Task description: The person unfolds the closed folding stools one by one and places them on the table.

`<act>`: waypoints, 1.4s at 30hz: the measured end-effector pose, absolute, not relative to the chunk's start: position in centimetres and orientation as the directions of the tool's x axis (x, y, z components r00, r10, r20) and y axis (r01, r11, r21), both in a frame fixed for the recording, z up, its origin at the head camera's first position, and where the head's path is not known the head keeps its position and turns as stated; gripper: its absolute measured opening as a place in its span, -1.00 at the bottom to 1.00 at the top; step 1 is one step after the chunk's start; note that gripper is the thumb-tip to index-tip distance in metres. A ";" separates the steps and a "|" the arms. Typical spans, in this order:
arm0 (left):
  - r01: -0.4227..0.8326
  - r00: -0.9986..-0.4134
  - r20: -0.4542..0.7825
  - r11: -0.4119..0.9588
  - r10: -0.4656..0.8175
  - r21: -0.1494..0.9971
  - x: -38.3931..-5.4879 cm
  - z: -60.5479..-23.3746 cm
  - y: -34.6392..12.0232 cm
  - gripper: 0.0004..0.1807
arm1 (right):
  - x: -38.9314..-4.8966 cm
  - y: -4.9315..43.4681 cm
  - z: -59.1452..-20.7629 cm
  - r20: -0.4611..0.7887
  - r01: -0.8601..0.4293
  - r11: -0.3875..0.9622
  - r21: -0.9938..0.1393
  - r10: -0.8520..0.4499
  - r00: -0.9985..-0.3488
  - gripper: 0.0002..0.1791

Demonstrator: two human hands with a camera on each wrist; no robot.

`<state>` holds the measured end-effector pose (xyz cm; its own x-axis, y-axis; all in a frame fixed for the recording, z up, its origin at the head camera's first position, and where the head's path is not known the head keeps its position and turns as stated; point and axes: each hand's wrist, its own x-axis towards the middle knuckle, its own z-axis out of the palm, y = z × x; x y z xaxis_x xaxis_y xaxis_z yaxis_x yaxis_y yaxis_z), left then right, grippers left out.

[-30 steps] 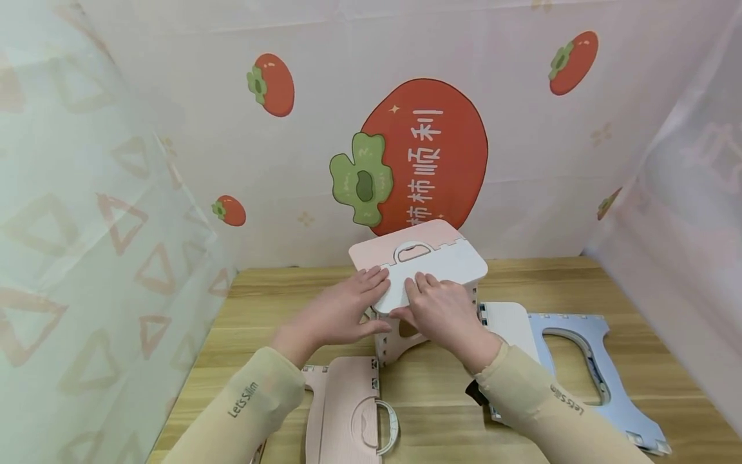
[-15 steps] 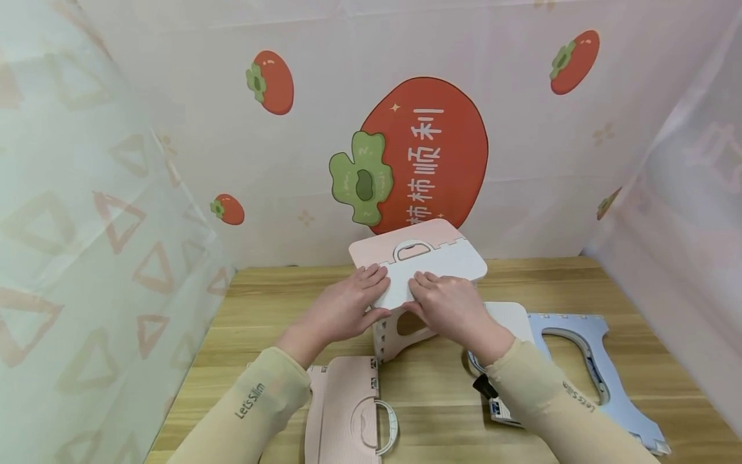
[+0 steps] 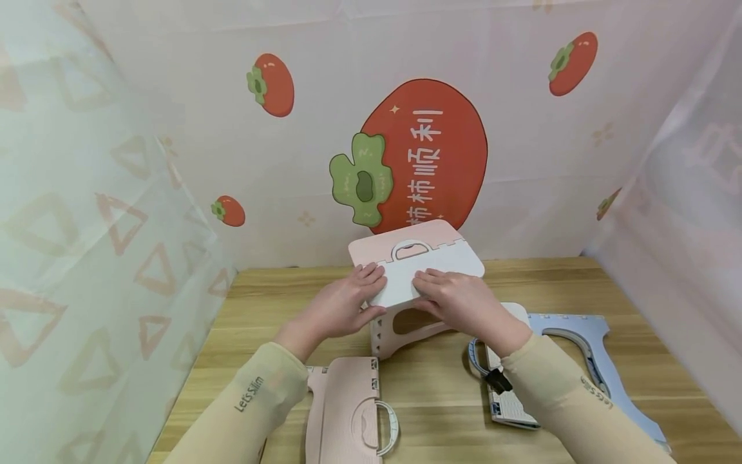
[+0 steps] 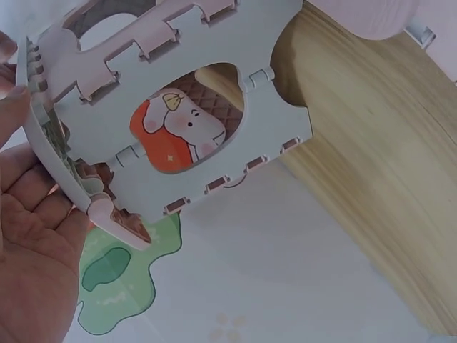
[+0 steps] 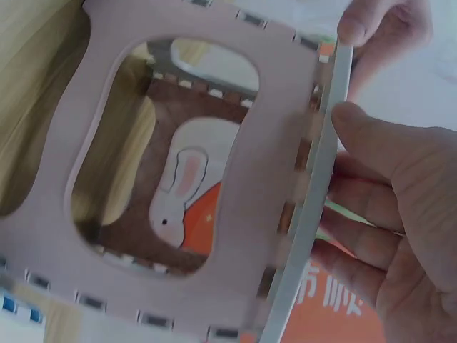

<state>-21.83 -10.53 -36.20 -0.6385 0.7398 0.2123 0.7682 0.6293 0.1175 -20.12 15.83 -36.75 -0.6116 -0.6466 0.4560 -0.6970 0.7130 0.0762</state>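
A folding step stool [image 3: 440, 261], half pink and half white on top, stands tilted at the back of the wooden table. My left hand [image 3: 342, 303] holds the left part of its near white edge, fingers on top and thumb at the rim. My right hand [image 3: 466, 299] pinches the same edge farther right. In the left wrist view, the stool's white side panel [image 4: 285, 121] shows hinges, an oval opening and a rabbit picture beyond. The right wrist view shows the pink leg panel [image 5: 275, 143] with its cut-out, and my right thumb against the white rim.
A folded pink stool [image 3: 348, 412] with a white handle lies at the front, left of centre. On the right lies a folded blue-and-white stool [image 3: 628, 386]. A small black piece [image 3: 498, 380] sits beside my right sleeve. Patterned sheets form the walls.
The stool's near edge has risen slightly, and more of its front leg panel shows. My right hand has shifted right and up, while my left has moved only a little.
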 end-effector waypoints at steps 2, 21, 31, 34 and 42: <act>0.765 -0.644 0.204 0.630 0.737 0.135 -21.9 -36.2 -10.8 -0.35 | -20.3 16.6 -36.8 0.436 -0.707 0.704 0.063 -0.657 -0.615 -0.55; 0.765 -0.643 0.187 0.612 0.742 0.203 -22.6 -36.3 -13.4 -0.37 | -21.3 20.8 -37.5 0.421 -0.631 0.773 -0.073 -0.549 -0.722 -0.36; 0.751 -0.659 0.167 0.627 0.734 0.207 -22.7 -36.2 -14.1 -0.36 | -21.0 20.1 -38.3 0.492 -0.623 0.782 -0.017 -0.536 -0.686 -0.37; 0.746 -0.665 0.157 0.638 0.731 0.189 -22.7 -36.2 -14.2 -0.36 | -20.9 19.7 -38.6 0.518 -0.616 0.787 0.005 -0.529 -0.672 -0.38; 0.726 -0.688 0.122 0.680 0.715 0.107 -22.1 -35.8 -14.4 -0.41 | -21.2 18.7 -38.9 0.577 -0.635 0.769 0.073 -0.552 -0.603 -0.45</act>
